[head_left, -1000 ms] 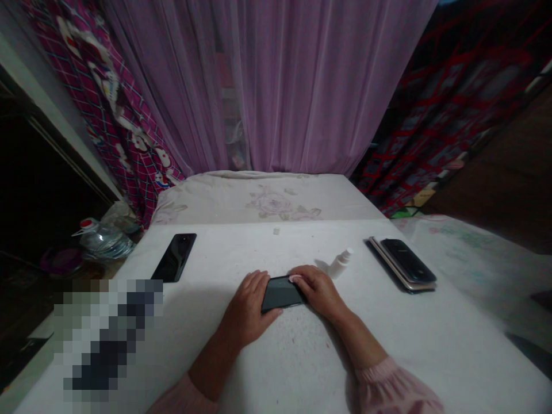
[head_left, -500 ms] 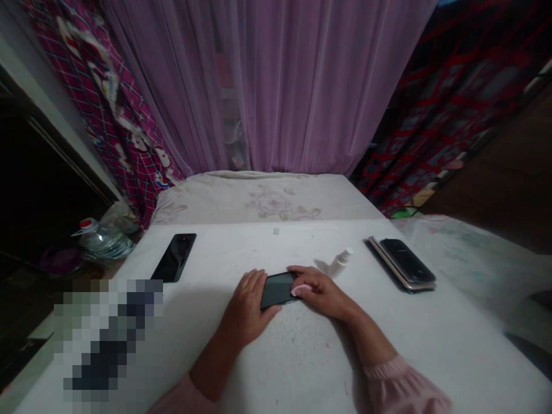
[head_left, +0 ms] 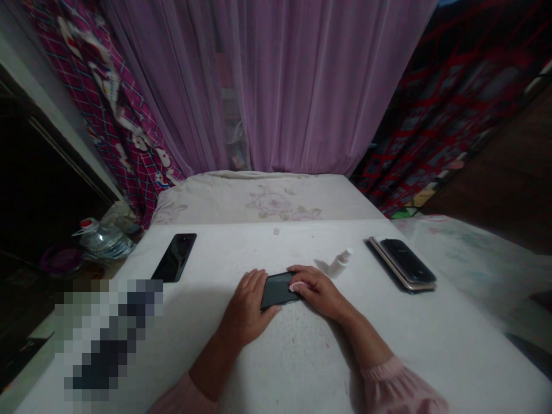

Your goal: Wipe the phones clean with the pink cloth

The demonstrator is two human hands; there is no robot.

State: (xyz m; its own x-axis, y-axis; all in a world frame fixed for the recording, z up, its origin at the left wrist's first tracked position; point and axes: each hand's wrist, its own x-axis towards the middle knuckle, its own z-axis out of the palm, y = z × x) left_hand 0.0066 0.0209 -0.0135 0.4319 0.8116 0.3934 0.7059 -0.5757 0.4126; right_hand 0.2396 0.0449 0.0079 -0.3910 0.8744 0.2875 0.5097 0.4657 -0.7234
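Your left hand clasps phone | right hand pinches pink pad | long axis roughly parallels tabletop's far edge

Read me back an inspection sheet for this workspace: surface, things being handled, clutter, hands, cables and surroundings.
Surface: white cover, small specks in front of the hands.
Job's things: held phone, dark screen up; small pink piece against its right part.
Clutter: dark phone on the left; white bottle beyond the right hand; phone stack on the right; tiny pale block farther back.
Hands: left hand grips the held phone's left end; right hand holds the small pink piece.
Cables: none plainly seen; sides too dark to tell.
Surroundings: purple curtain behind; red-capped clear bottle off to the left; lower left pixelated.
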